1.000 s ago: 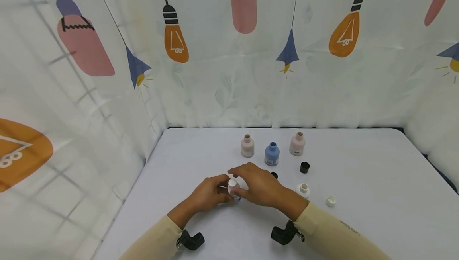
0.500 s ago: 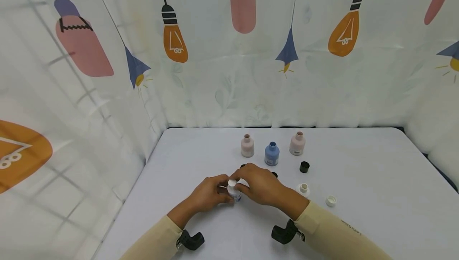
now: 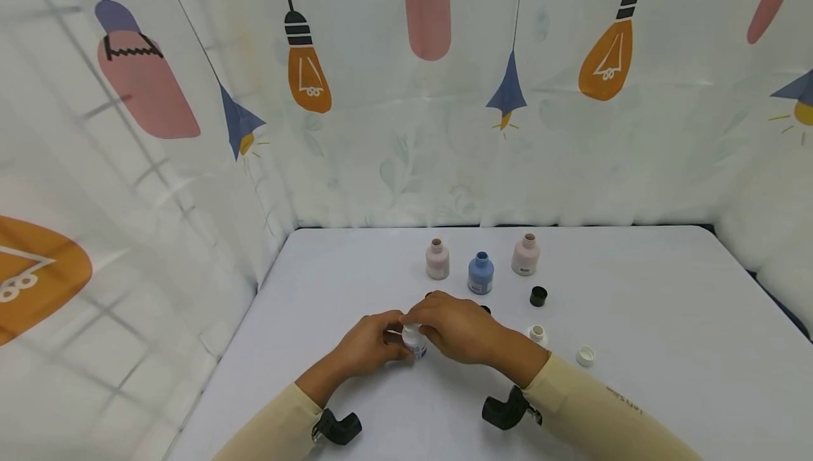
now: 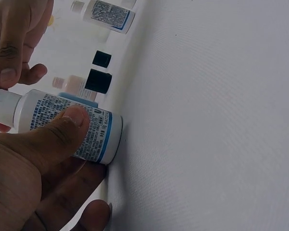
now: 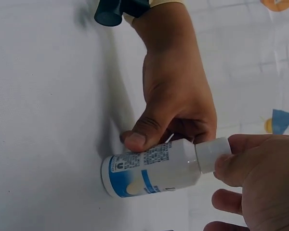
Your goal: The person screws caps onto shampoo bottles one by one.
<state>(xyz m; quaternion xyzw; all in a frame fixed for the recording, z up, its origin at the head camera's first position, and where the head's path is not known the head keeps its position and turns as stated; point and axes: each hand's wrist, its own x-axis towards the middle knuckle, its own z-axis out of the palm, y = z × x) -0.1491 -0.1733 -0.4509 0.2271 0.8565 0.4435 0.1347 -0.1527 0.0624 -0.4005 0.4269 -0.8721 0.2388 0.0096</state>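
Note:
A small white bottle [image 5: 154, 168] with a blue-trimmed printed label stands upright on the table, its white cap [image 5: 212, 153] on top. My left hand [image 3: 373, 342] grips the body of the bottle, with the thumb across the label in the left wrist view. From above, my right hand [image 3: 459, 328] pinches the cap between thumb and fingers, as the right wrist view shows. In the head view those fingers cover most of the cap.
Behind the hands stand two uncapped pinkish bottles [image 3: 437, 262] and an uncapped blue bottle [image 3: 480, 275]. Several black caps [image 3: 538, 296] lie nearby. An uncapped white bottle [image 3: 537, 334] is partly behind my right forearm, with a loose white cap [image 3: 586, 356] to its right.
My right hand's fingers have come down from above and beside the cap and closed on it. The left hand keeps its grip on the bottle in the same place.

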